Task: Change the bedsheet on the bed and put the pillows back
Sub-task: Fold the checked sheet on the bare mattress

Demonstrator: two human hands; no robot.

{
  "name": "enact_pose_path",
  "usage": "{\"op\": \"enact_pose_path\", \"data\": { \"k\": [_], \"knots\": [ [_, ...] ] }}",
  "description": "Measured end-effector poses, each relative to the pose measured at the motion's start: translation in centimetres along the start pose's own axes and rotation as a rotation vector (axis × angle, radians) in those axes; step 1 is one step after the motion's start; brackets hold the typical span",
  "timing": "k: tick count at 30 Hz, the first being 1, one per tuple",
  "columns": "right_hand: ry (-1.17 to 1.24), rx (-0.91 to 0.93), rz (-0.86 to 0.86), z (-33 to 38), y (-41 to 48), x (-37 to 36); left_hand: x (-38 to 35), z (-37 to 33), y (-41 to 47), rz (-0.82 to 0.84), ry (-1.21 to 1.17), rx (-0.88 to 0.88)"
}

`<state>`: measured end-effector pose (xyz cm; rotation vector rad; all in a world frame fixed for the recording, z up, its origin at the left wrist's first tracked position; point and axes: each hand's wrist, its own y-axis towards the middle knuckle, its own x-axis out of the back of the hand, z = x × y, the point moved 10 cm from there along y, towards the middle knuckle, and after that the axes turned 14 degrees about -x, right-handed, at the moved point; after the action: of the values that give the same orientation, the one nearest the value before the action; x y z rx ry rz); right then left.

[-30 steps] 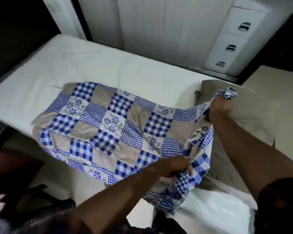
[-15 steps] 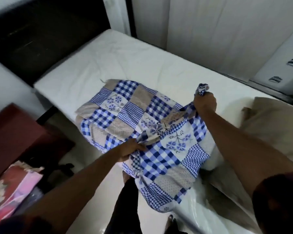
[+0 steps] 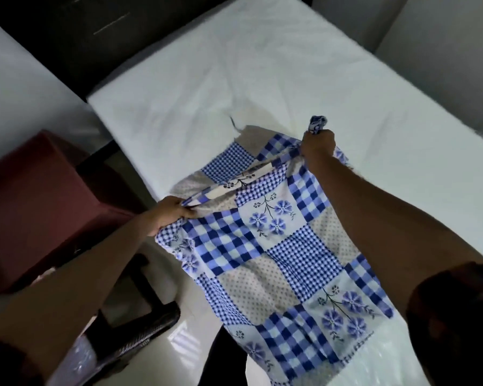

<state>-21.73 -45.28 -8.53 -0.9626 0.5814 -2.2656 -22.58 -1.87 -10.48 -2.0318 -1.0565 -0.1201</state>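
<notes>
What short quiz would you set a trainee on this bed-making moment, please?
1. True or false: the left hand and the right hand both grip the patchwork sheet.
2. How much of the white mattress does the sheet cover? A: all of it. B: only a small part on the person's side. C: none, as it lies wholly on the floor.
3. Which hand reaches farther across the mattress?
Key: 1 true; 2 B; 3 the right hand.
</notes>
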Motion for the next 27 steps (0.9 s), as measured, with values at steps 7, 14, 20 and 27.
{"op": "enact_pose_path", "data": {
  "k": [7, 14, 20, 27],
  "knots": [
    [-0.099, 0.054, 0.117, 5.2, 4.1, -14.0, 7.7, 4.9, 8.4, -0.053, 0.111, 0.084],
    [-0.203, 0.159, 0.409, 2.1, 4.4, -19.4, 10.1, 7.3, 10.9, -0.379, 0.354, 0.088],
    [-0.339, 0.783, 0.003, -3.2, -3.1, -9.3, 2.0, 1.2, 6.1, -0.49, 0.665, -0.275],
    [-0.977, 0.617, -0.129, -17.5, -1.0, 1.4, -6.8, 7.0, 4.5, -0.24, 0.62, 0.029]
  ]
}}
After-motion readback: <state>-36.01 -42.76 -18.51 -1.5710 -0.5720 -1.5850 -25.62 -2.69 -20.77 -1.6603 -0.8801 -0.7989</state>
